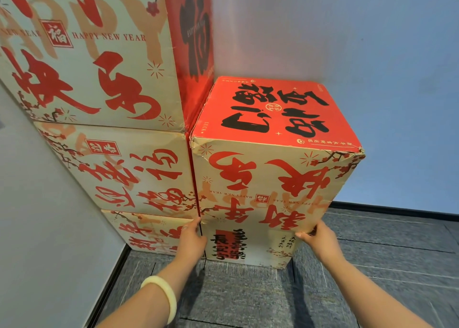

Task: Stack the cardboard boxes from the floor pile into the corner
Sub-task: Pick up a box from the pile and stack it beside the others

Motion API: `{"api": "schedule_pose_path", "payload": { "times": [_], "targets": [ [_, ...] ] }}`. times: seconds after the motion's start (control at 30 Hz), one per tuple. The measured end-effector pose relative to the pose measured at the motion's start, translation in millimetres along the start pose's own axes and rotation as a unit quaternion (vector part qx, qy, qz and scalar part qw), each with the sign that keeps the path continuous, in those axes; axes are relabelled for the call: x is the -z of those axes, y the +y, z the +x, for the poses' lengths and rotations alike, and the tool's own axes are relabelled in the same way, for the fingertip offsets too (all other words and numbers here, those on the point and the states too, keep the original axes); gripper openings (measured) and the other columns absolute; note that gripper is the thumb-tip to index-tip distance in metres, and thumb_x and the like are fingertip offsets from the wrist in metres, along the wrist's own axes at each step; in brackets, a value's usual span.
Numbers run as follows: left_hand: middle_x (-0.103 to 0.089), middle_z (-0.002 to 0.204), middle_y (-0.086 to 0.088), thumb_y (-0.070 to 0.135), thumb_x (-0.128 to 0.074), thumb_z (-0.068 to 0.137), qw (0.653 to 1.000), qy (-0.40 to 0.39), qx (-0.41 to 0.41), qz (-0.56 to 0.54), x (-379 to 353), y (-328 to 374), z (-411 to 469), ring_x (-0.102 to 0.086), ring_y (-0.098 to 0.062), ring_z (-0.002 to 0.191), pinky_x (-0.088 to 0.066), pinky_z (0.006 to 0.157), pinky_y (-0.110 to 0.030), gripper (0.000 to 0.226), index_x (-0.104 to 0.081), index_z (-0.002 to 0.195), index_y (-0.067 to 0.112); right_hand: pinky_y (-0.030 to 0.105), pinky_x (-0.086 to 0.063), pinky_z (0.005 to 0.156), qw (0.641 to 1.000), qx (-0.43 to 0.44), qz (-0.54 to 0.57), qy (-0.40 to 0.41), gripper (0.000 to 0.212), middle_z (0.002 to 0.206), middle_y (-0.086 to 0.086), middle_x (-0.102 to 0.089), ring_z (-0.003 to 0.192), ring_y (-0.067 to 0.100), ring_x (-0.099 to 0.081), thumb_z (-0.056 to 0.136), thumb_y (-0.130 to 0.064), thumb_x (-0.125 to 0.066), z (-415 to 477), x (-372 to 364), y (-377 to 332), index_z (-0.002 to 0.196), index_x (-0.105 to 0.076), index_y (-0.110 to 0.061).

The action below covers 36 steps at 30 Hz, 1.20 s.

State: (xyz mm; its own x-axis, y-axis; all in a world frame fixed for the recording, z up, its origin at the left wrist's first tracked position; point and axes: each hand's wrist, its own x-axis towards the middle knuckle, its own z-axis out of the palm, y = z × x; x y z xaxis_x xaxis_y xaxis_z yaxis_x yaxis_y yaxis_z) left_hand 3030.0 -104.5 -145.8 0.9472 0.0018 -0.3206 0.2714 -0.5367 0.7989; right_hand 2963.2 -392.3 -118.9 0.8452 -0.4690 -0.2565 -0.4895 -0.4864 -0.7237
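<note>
You are standing on a grey carpet floor (248, 298) in the corner of a room with pale walls (372, 54). Nearest to you, your left arm is wearing a pale bracelet (164, 295).

Your left hand (191, 238) is holding the lower left corner of the upper box (268, 186), with its fingertips going out of sight into the narrow gap beside it. Your right hand (320, 238) is gripping the lower right corner, with fingers curled under the edge. This upper box is sitting on a lower box (248, 248) and is touching, or nearly touching, the left column (129, 168), which is three boxes high against the left wall. Its front top corners are looking crushed.

As I judge it, you are doing the placing step: the box is going onto the second column and is almost settled. The next move is asking you to square it against the wall and the neighbour column, then to draw your fingers out without pulling the box forward. After that another box is waiting in the floor pile, which is not in view.

All the boxes are closed, so I cannot tell what is lying inside them.
</note>
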Motion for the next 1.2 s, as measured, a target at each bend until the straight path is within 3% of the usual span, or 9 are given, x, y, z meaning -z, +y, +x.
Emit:
{"api": "schedule_pose_path", "payload": {
  "times": [0.3, 0.47, 1.2],
  "targets": [
    [-0.042, 0.139, -0.013, -0.003, -0.056, 0.085, 1.000, 0.004, 0.004, 0.015, -4.8, -5.2, 8.1, -0.045, -0.027, 0.127, -0.037, 0.108, -0.035, 0.061, -0.037, 0.142, 0.011, 0.035, -0.048, 0.087, 1.000, 0.017, -0.021, 0.014, 0.041, 0.110, 0.011, -0.068, 0.100, 0.024, -0.063, 0.079, -0.016, -0.073, 8.5, -0.2, 3.4, 0.116, -0.058, -0.006],
    [-0.037, 0.141, -0.013, 0.000, -0.056, 0.086, 1.000, 0.002, -0.001, 0.017, -6.8, -6.1, 8.7, -0.039, -0.028, 0.132, -0.036, 0.109, -0.042, 0.063, -0.034, 0.144, 0.014, 0.032, -0.049, 0.083, 0.999, 0.028, -0.037, 0.025, 0.038, 0.110, 0.009, -0.068, 0.100, 0.024, -0.064, 0.080, -0.017, -0.072, 9.6, -3.6, 1.6, 0.114, -0.058, -0.007],
    [-0.046, 0.136, -0.013, -0.010, -0.055, 0.081, 0.999, 0.030, -0.029, -0.035, -4.3, -7.9, 3.7, -0.047, -0.024, 0.125, -0.037, 0.108, -0.035, 0.057, -0.048, 0.134, 0.010, 0.034, -0.050, 0.087, 0.997, 0.040, -0.062, 0.021, 0.043, 0.112, 0.009, -0.067, 0.103, 0.023, -0.063, 0.079, -0.020, -0.074, 12.5, -3.7, 9.4, 0.117, -0.057, -0.008]
  ]
}}
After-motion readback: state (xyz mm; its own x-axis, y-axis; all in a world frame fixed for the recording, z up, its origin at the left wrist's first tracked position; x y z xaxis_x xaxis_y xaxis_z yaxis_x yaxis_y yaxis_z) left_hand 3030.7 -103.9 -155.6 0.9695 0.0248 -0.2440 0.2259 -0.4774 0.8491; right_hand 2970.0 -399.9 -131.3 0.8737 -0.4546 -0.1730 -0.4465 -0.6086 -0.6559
